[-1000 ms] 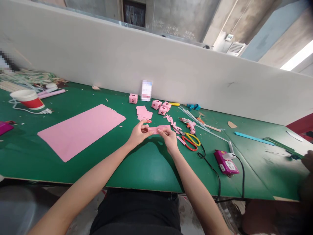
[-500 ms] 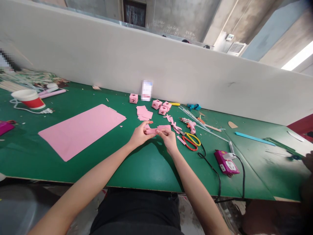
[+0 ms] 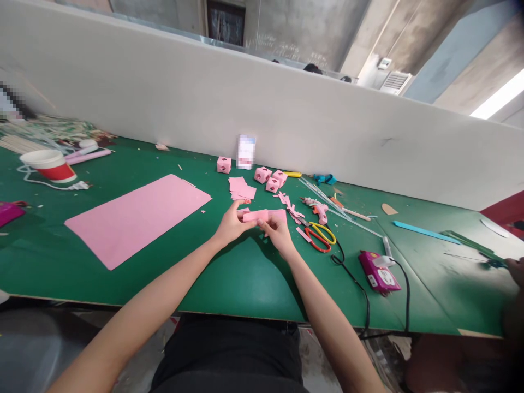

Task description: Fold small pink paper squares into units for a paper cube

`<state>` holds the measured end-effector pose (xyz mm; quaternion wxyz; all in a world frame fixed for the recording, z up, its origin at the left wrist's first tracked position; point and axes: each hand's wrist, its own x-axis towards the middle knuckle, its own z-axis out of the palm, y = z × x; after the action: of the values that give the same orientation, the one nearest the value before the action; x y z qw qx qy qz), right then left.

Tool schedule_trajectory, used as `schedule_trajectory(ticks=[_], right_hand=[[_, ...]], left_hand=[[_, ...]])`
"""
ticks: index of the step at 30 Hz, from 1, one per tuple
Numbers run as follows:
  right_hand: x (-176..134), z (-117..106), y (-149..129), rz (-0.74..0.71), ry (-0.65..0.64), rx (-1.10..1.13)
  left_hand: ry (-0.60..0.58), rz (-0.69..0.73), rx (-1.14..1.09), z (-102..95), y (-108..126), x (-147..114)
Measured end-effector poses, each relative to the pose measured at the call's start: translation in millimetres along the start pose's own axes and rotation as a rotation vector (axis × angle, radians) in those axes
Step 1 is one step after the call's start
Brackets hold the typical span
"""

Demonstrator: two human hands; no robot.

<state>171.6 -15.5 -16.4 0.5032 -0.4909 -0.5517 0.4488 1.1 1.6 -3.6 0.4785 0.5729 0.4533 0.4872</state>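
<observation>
Between my two hands is a folded strip of pink paper (image 3: 256, 216), held just above the green table. My left hand (image 3: 232, 222) is closed on its left end, thumb along the lower edge. My right hand (image 3: 278, 229) pinches it near the middle from below and right. Behind my hands lies a loose pile of pink paper pieces (image 3: 241, 186). Several folded pink paper cubes with dark cut-outs stand farther back, one cube (image 3: 224, 165) apart at the left. To the right are narrow pink paper scraps (image 3: 291, 210) and scissors (image 3: 317, 238) with red and yellow handles.
A large pink paper sheet (image 3: 139, 221) covers the left table. At right lie a pink glue gun (image 3: 318, 208), clear glue sticks and a purple power box (image 3: 379, 272) with cables. A paper cup (image 3: 51, 165) stands left. Another person's hand (image 3: 516, 271) shows at the right edge.
The pink strip has turned so its broad face shows more. My right fingers have shifted slightly lower along it. At the right edge, the other person's hand has moved slightly.
</observation>
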Motion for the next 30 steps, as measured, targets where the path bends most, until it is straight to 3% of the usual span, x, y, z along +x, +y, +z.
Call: schedule_trajectory(ticks=[6, 15, 21, 30], right_hand=[[-0.9, -1.4, -0.2, -0.075, 0.097, -0.092], [-0.4, -3.7, -0.3, -0.014, 0.033, -0.026], [-1.0, -3.9, 0.2, -0.013, 0.079, -0.027], [-1.1, -1.2, 0.0, 0.006, 0.074, -0.007]], left_hand=[[-0.018, -0.019, -0.054, 4.1, 1.1, -0.8], [0.004, -0.050, -0.057, 1.8, 5.5, -2.7], [0.004, -0.017, -0.058, 0.0, 0.6, -0.7], [-0.031, -0.085, -0.101, -2.4, -3.6, 3.2]])
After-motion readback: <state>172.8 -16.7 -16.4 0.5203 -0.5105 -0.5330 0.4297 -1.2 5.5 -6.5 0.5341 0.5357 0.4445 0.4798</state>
